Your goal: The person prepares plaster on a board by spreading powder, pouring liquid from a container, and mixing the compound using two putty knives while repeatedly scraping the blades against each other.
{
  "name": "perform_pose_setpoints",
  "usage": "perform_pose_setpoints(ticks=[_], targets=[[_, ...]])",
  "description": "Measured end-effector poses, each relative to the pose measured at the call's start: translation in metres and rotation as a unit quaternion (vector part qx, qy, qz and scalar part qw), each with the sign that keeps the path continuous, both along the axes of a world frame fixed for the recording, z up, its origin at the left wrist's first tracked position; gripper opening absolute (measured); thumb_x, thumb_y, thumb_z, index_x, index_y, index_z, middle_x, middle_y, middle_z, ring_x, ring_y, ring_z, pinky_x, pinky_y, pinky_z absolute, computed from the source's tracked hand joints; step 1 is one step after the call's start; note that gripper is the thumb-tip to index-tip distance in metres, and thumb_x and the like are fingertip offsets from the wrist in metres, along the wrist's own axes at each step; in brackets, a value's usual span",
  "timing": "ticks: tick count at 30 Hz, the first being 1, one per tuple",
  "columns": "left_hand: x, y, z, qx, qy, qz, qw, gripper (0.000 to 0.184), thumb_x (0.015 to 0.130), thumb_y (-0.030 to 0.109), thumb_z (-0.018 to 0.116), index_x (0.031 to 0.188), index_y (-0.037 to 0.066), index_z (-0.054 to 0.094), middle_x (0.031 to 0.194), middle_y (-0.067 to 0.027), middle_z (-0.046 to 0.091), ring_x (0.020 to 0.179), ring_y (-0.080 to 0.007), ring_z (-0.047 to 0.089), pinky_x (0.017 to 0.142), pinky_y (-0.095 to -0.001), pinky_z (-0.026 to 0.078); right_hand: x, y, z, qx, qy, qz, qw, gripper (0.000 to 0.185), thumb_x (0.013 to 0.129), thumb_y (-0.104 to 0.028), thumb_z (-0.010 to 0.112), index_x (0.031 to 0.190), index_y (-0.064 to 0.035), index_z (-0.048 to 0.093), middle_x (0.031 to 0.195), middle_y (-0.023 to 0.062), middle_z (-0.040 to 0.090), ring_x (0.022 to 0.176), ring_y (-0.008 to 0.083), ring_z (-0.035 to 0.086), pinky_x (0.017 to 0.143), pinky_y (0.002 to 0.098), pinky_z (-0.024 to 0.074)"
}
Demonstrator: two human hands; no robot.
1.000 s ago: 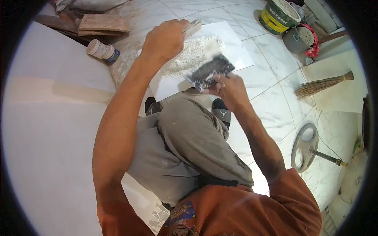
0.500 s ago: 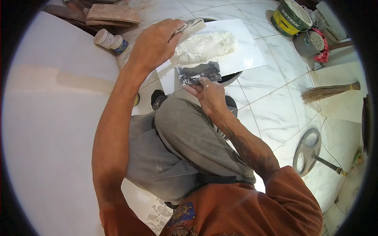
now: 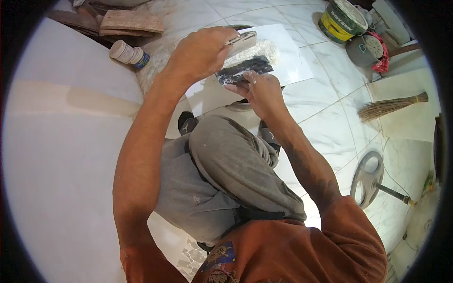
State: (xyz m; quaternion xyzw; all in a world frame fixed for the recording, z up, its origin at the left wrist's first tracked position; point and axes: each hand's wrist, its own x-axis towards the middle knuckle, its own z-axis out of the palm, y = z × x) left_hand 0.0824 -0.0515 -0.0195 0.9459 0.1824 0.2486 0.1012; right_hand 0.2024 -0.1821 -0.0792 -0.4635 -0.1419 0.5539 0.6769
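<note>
My left hand (image 3: 200,53) is closed around a light, flat-bladed scraper (image 3: 242,44) with dark smears near its edge. Just below it, my right hand (image 3: 261,90) grips a dark flat spreader (image 3: 245,69) marked with white residue, thumb on top and fingers beneath. Both tools are held close together over a white board (image 3: 295,63). Pale powdery material (image 3: 267,49) lies on the board, partly hidden behind the tools and my left hand. A dark round rim shows under the board's edges.
Small stacked cups (image 3: 128,54) and wooden pieces (image 3: 131,22) are at the upper left. A paint bucket (image 3: 340,23), a grey pail (image 3: 362,51) and a red cloth stand at the upper right. A stick broom (image 3: 392,107) and a grey metal disc with a bar (image 3: 367,181) are at the right.
The dark spreader has risen from the board's near edge and now tilts beside the light scraper, over the powder. My left hand has shifted slightly right.
</note>
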Motion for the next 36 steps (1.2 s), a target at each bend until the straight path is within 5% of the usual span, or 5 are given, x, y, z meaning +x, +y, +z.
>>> perform_pose_setpoints(ticks=[9, 15, 20, 36], targets=[[0.030, -0.005, -0.013, 0.027, 0.099, 0.015, 0.995, 0.026, 0.087, 0.015, 0.060, 0.111, 0.007, 0.064, 0.105, -0.0162, 0.067, 0.099, -0.0379, 0.061, 0.085, -0.0471, 0.050, 0.016, 0.014, 0.025, 0.005, -0.106, 0.034, 0.994, 0.031, 0.096, -0.005, 0.046, 0.107, 0.0243, 0.048, 0.105, 0.0261, 0.060, 0.092, 0.0346, 0.068, 0.086, 0.0402, 0.0603], [0.028, 0.009, -0.008, 0.017, 0.061, 0.083, 0.995, 0.028, 0.088, 0.016, 0.060, 0.114, 0.005, 0.064, 0.108, -0.0188, 0.066, 0.100, -0.0395, 0.061, 0.087, -0.0471, 0.049, 0.050, -0.034, 0.006, -0.016, -0.139, 0.043, 0.989, 0.033, 0.094, -0.006, 0.047, 0.109, 0.0241, 0.047, 0.104, 0.0272, 0.060, 0.091, 0.0344, 0.067, 0.078, 0.0386, 0.0623], [0.021, 0.020, -0.012, 0.013, 0.014, 0.074, 0.997, 0.028, 0.089, 0.016, 0.058, 0.114, 0.002, 0.063, 0.104, -0.0214, 0.066, 0.097, -0.0417, 0.061, 0.085, -0.0470, 0.048, 0.069, -0.050, -0.035, -0.110, -0.081, 0.018, 0.991, 0.036, 0.095, -0.008, 0.045, 0.111, 0.0239, 0.046, 0.106, 0.0278, 0.060, 0.091, 0.0351, 0.067, 0.075, 0.0391, 0.0630], [0.020, 0.002, 0.003, -0.014, 0.013, 0.014, 1.000, 0.030, 0.090, 0.019, 0.059, 0.114, 0.001, 0.064, 0.108, -0.0209, 0.066, 0.099, -0.0400, 0.061, 0.088, -0.0446, 0.048, 0.034, -0.028, -0.021, -0.010, -0.019, 0.010, 1.000, 0.029, 0.097, -0.006, 0.044, 0.108, 0.0204, 0.048, 0.106, 0.0244, 0.061, 0.094, 0.0329, 0.066, 0.084, 0.0438, 0.0604]])
